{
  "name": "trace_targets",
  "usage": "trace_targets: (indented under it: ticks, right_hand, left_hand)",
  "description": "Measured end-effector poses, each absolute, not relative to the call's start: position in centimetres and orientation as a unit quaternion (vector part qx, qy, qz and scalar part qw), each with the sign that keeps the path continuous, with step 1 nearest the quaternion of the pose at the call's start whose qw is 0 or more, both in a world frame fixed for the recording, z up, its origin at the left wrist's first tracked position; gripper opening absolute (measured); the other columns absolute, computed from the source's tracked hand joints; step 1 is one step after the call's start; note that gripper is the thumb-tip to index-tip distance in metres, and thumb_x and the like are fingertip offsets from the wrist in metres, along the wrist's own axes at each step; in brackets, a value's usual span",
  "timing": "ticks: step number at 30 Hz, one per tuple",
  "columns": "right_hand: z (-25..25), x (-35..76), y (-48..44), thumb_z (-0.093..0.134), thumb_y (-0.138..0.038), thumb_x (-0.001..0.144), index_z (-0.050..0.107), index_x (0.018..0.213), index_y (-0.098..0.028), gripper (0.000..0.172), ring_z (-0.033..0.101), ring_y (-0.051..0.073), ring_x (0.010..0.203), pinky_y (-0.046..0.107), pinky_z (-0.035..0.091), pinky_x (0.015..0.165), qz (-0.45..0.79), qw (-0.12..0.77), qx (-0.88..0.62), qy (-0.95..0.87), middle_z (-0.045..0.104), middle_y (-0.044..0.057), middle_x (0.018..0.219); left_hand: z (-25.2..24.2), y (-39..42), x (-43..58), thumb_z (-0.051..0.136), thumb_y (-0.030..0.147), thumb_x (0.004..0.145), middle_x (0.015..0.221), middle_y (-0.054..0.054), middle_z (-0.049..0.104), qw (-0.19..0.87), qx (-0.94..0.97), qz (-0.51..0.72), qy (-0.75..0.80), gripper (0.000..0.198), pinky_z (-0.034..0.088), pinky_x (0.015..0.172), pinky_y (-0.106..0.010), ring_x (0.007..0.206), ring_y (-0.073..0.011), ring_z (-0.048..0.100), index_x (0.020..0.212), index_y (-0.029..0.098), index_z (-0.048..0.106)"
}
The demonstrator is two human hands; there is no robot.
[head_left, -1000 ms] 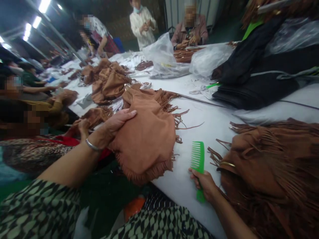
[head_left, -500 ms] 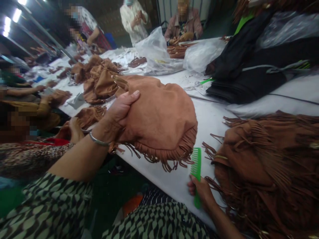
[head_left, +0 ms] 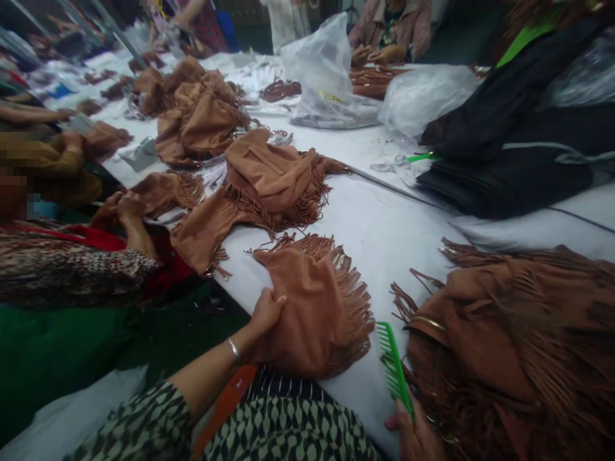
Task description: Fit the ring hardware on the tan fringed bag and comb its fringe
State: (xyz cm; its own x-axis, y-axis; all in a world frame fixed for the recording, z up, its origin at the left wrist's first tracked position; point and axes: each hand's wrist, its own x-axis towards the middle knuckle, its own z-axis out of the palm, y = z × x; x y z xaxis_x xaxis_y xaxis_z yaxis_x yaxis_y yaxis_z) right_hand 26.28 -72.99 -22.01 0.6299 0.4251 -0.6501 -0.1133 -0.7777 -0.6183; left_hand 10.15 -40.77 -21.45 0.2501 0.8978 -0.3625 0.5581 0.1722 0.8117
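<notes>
Left hand (head_left: 266,312) grips fringed suede bag (head_left: 314,307); right hand (head_left: 416,435), partly cropped, apparently clasps green comb (head_left: 394,368).

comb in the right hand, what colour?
Bright green comb, held in the right hand; clearest in the head view.

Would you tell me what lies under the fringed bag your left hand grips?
The fringed bag rests on the white table; whatever lies beneath its middle is covered.

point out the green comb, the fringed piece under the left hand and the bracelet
green comb (head_left: 394,362), head view, on the row of teeth
fringed piece (head_left: 319,307), head view, on the plain suede middle
bracelet (head_left: 234,350), head view, on the metal band at the left wrist
</notes>
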Motion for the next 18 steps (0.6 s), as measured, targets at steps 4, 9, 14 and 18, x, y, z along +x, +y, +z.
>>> trace_targets:
  ticks: [4, 9, 14, 18]
  right_hand:
    - [-17.9, 29.3, -68.5, 0.030, -0.060, 0.084, 0.056, 0.096, -0.020, 0.050, 0.053, 0.016, 0.051, 0.027, 0.042, 0.051, 0.370, 0.309, -0.860, -0.164, 0.060, 0.002, 0.065]
    - [-15.2, 33.9, -59.4, 0.026, -0.048, 0.087, 0.056, 0.095, -0.021, 0.042, 0.059, 0.021, 0.066, 0.030, 0.045, 0.063, 0.258, 0.253, -0.878, -0.315, 0.063, 0.008, 0.074]
    - [-16.6, 33.9, -52.8, 0.022, -0.031, 0.093, 0.046, 0.127, -0.017, 0.043, 0.062, 0.022, 0.075, 0.031, 0.042, 0.069, 0.264, 0.103, -0.844, -0.456, 0.066, 0.009, 0.087]
    - [-19.2, 31.8, -51.3, 0.024, -0.022, 0.094, 0.039, 0.134, -0.016, 0.043, 0.064, 0.021, 0.078, 0.030, 0.042, 0.067, 0.285, 0.003, -0.826, -0.485, 0.066, 0.011, 0.097]
  left_hand:
    - [-18.9, -40.2, 11.3, 0.057, 0.026, 0.080, 0.120, -0.015, 0.052, 0.205, 0.805, 0.273, 0.486, 0.039, 0.031, 0.105, -0.049, 0.121, -0.0283, 0.042, 0.115, 0.012, 0.050]
    - [-20.2, -40.4, 17.2, 0.050, 0.039, 0.087, 0.123, -0.010, 0.055, 0.173, 0.959, 0.142, 0.174, 0.037, 0.037, 0.102, -0.043, 0.123, -0.0256, 0.043, 0.118, 0.018, 0.053]
    - [-25.5, -40.3, 16.3, 0.042, 0.032, 0.091, 0.133, -0.012, 0.048, 0.179, 0.961, 0.131, 0.167, 0.042, 0.035, 0.107, -0.041, 0.134, -0.0232, 0.031, 0.127, 0.012, 0.047]
    - [-25.9, -39.5, 14.4, 0.046, 0.044, 0.089, 0.132, -0.017, 0.047, 0.172, 0.955, 0.163, 0.178, 0.056, 0.034, 0.107, -0.044, 0.132, -0.0250, 0.035, 0.134, 0.010, 0.039]
